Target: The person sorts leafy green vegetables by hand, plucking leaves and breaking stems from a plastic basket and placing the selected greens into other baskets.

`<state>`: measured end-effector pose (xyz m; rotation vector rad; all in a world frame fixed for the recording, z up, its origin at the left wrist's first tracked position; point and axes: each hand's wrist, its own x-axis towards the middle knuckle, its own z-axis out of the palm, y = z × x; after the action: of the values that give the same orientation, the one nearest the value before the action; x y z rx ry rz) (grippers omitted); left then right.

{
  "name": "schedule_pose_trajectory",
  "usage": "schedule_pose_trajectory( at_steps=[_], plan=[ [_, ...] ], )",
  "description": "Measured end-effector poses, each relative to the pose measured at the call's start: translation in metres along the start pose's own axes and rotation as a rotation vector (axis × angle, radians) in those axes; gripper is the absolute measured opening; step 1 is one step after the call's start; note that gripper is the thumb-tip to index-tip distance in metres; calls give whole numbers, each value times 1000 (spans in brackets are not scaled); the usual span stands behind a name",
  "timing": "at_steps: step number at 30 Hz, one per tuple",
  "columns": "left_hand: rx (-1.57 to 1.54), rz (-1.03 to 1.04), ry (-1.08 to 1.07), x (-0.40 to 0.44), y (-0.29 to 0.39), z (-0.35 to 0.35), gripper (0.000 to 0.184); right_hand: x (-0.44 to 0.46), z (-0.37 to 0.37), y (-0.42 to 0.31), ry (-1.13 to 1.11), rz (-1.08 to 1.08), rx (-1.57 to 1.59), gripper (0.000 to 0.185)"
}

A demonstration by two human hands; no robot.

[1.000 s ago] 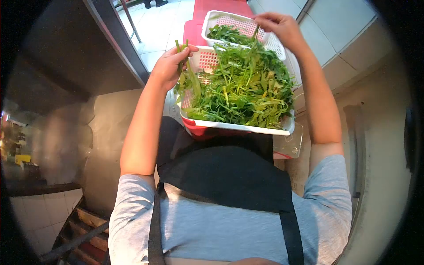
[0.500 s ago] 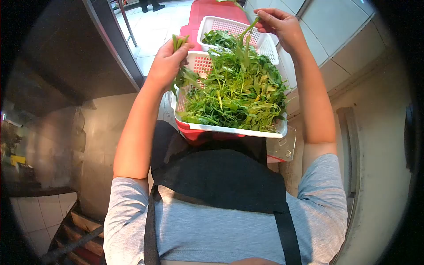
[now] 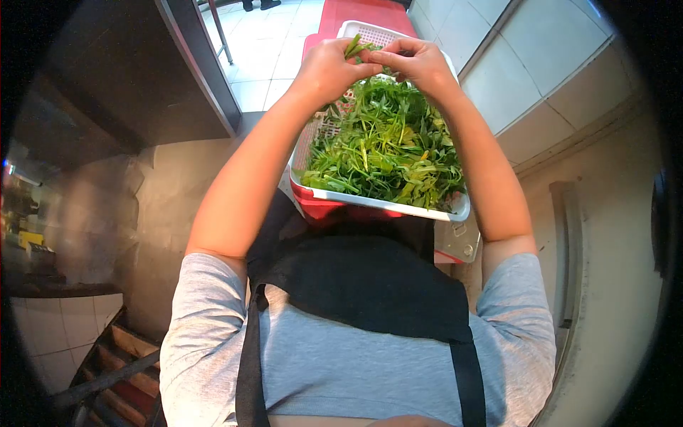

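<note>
My left hand (image 3: 329, 71) is closed round a small bunch of leafy green stems (image 3: 353, 47), whose cut ends stick up above the fingers. Against it, my right hand (image 3: 418, 65) pinches at the greens, with its fingertips touching those of the left. What lies right between the fingertips is partly hidden. Just below both hands, a heap of leafy greens (image 3: 388, 153) fills a white plastic basket (image 3: 384, 204) with perforated walls. Some leaves hang under my left hand.
Behind my hands stands a second white basket (image 3: 359, 30), mostly covered by them. A red surface (image 3: 359, 13) extends beyond it. Tiled wall (image 3: 523, 57) runs along the right, and a dark panel (image 3: 135, 78) stands at left. A person's dark shoes (image 3: 260, 4) show at the top.
My right hand has come down and left from above the far basket to meet my left hand. The left hand has moved right and slightly up, still holding its bunch. The view has shifted slightly.
</note>
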<state>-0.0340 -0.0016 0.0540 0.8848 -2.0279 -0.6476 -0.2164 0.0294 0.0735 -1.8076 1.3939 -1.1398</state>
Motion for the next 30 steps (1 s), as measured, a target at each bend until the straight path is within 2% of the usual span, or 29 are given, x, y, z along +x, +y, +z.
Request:
schedule_pose_trajectory(
  at_steps=[3, 7, 10, 13, 15, 17, 20, 23, 24, 26, 28, 30],
  plan=[
    [30, 0, 3, -2, -9, 4, 36, -2, 10, 4, -52, 19, 133, 21],
    [12, -59, -21, -10, -26, 1, 29, -7, 16, 8, -180, 37, 124, 22],
    [-5, -3, -34, -16, -39, -2, 29, -4, 21, 18, -234, -21, 115, 21],
    [41, -25, -27, -32, -49, -4, 28, 4, 25, 19, -154, -146, -255, 22],
    [90, -79, -34, -44, -59, -5, 27, 9, 27, 13, -52, -214, -317, 21],
    [-27, -174, -59, -53, -77, -5, 26, 15, 27, 12, -18, -267, -328, 22],
    [-262, -264, -27, -69, -94, -4, 22, 16, 31, 12, -46, -309, -569, 19],
    [-527, -279, 57, -81, -107, 4, 16, 17, 42, 36, -257, -445, -772, 15],
    [-551, -296, 58, -82, -105, 5, 17, 16, 49, 54, -378, -298, -796, 10],
    [-592, -324, 62, -84, -94, 1, 17, 8, 60, 83, -530, -401, -948, 15],
    [-627, -310, 69, -84, -91, 1, 16, -6, 68, 95, -547, -486, -1103, 16],
    [-642, -295, 89, -85, -91, 0, 16, -12, 67, 94, -488, -442, -1208, 14]
  ],
)
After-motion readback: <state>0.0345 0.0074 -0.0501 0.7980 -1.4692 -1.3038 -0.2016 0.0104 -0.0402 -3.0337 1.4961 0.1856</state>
